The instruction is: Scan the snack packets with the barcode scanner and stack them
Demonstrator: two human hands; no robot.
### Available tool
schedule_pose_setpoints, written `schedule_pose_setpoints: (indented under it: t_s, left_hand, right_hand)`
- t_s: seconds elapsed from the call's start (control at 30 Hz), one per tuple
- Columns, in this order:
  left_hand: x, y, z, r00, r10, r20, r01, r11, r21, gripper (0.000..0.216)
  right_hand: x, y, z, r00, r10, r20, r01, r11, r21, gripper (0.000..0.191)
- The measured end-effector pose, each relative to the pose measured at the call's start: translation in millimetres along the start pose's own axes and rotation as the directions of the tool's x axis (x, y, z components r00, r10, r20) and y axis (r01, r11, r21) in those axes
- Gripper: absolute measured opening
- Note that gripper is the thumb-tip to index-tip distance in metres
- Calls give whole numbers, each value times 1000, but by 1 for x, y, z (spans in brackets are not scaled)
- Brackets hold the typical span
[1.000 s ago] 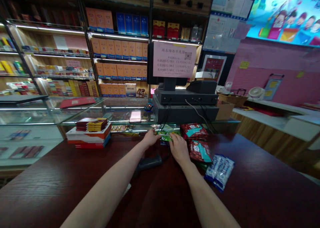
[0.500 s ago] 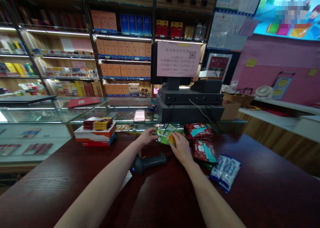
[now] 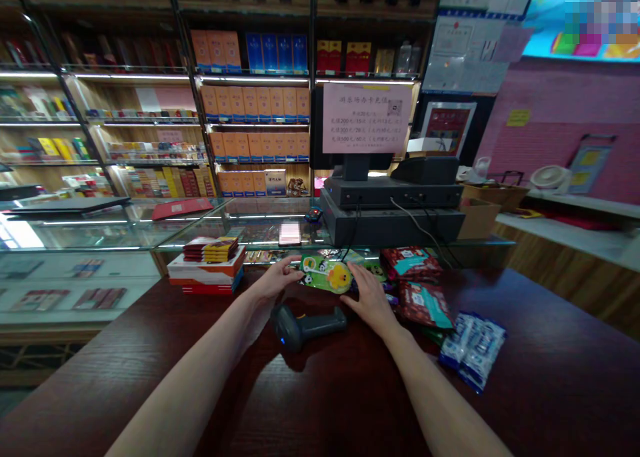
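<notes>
A green-wrapped lollipop [image 3: 325, 274] with a yellow duck-shaped head and a white stick lies sideways between my hands, above the counter. The fingers and thumb of my left hand [image 3: 274, 278] pinch its stick end. Beside the duck end is my right hand [image 3: 371, 298], fingers spread and thumb apart; whether a fingertip touches the wrapper, I cannot tell. Below them a dark grey barcode scanner [image 3: 305, 327] rests on the wooden counter, its blue light showing. Brown-and-teal snack bags [image 3: 425, 303] lie just right of my right hand, with blue-and-white packets [image 3: 473, 350] nearer me.
Boxes topped with small packets [image 3: 207, 270] are stacked at the left. Behind the counter [image 3: 320, 403] stand a glass display case [image 3: 240, 220], a phone-like screen [image 3: 289, 233] and a cash register [image 3: 393, 207] with a paper sign. Stocked shelves line the back wall.
The lollipop and my left hand have shifted slightly left. My right hand's fingers have come off the duck, leaving it uncovered. The camera view has swung a little left.
</notes>
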State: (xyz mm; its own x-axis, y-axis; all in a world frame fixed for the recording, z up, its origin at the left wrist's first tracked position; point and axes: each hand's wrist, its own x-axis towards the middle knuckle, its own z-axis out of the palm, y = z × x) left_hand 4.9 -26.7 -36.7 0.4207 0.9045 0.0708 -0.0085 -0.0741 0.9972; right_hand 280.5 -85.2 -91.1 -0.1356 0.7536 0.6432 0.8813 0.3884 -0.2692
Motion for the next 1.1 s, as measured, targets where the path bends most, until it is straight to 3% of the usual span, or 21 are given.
schedule_pose_setpoints:
  t_s: [0.2,0.47,0.7,0.87,1.0,1.1]
  left_hand:
    - [-12,2,-15,999,42,-16,-41,998,47,77]
    - [-27,-6,-25,991,77,-105,-79,997,-13,80]
    - [-44,-6,-31,963,191,-189,-143,960,242,72]
    - [-54,-10,-32,876,417,-241,-205,775,598,55]
    - [-61,-11,-32,840,527,-129,-225,556,800,42]
    - [-67,-9,-32,829,556,-57,-250,460,852,41]
  right_hand:
    - [5,-13,0,997,-77,-3,77,996,43,77]
    - [14,-34,5,989,-132,-71,136,989,52,74]
    - [17,-52,3,980,-189,-67,189,982,-3,73]
    - [18,-60,-2,976,-214,-37,213,977,-29,71]
    - [18,-61,-4,978,-206,-32,205,978,-33,69]
    - [17,-60,-3,979,-199,-32,198,980,-36,68]
